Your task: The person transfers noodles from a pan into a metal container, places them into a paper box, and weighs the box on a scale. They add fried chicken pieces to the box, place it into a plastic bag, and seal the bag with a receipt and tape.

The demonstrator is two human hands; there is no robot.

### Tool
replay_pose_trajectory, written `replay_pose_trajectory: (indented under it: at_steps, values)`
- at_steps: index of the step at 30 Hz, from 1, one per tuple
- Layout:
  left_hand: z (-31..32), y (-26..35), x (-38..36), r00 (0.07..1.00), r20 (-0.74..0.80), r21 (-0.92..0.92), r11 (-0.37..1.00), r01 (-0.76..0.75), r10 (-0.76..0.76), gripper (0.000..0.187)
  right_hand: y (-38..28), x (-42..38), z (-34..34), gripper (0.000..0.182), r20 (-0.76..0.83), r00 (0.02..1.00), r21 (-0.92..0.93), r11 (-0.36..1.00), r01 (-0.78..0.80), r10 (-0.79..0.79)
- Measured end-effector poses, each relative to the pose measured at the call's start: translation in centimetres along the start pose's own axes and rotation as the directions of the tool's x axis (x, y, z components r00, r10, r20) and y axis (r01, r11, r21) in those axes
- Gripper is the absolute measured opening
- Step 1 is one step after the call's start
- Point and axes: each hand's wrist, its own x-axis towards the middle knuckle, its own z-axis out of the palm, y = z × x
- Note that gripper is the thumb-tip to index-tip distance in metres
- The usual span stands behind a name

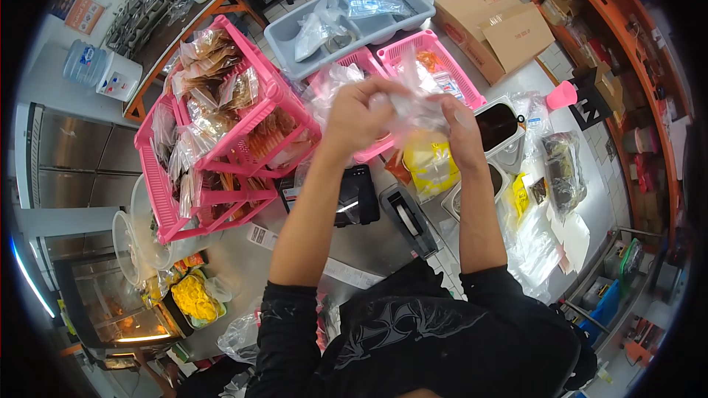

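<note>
My left hand and my right hand are raised over the counter with a clear plastic bag between them. Fingers of both hands are closed on the bag, which is blurred by motion; its contents cannot be made out. Just below the hands lies a yellow package. Behind them, a pink basket holds a few orange and white packets. Another pink basket with clear plastic bags is partly hidden by my left hand.
Stacked pink crates full of bagged food stand left. A grey tub and a cardboard box are at the back. A tape dispenser and black tablet lie nearer. Metal containers and a pink cup are right.
</note>
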Motion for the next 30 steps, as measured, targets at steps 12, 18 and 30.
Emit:
replay_pose_trajectory:
  at_steps: [12, 18, 30]
  values:
    - [2.1, 0.1, -14.1, 0.844, -0.525, -0.274, 0.961, -0.042, -0.112, 0.024, 0.5, -6.9, 10.5, 0.028, 0.348, 0.878, -0.098, 0.919, 0.382, -0.328]
    - [-1.9, 2.2, -22.7, 0.488, -0.77, 0.334, 0.912, -0.24, 0.411, 0.024, -0.7, -11.7, 14.7, 0.06, 0.575, 0.818, -0.064, 0.996, 0.058, -0.011]
    - [-12.1, 6.9, -60.1, 0.428, -0.897, 0.412, 0.555, 0.723, 0.107, 0.04, 2.0, -31.3, 37.0, 0.031, 0.996, 0.011, -0.072, 0.773, 0.631, 0.084]
